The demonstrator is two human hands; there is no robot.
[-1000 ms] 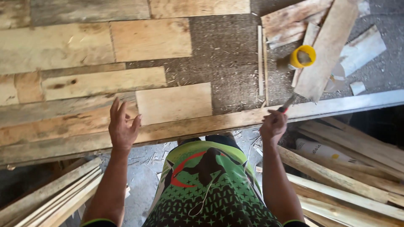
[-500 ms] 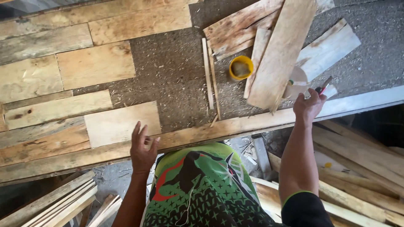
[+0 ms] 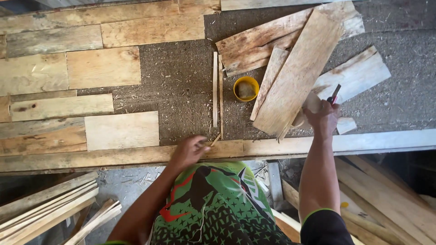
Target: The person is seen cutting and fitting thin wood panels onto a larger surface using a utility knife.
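Left hand [image 3: 188,152] pinching thin wood sliver [image 3: 214,139] at board edge [image 3: 136,156], fingers narrow. Right hand [image 3: 322,119] gripping red-handled tool [image 3: 334,94], reaching over loose planks [image 3: 297,72], likely for access.

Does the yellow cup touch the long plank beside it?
Apart. The head view shows a strip of bare grey surface between the yellow cup and the long plank.
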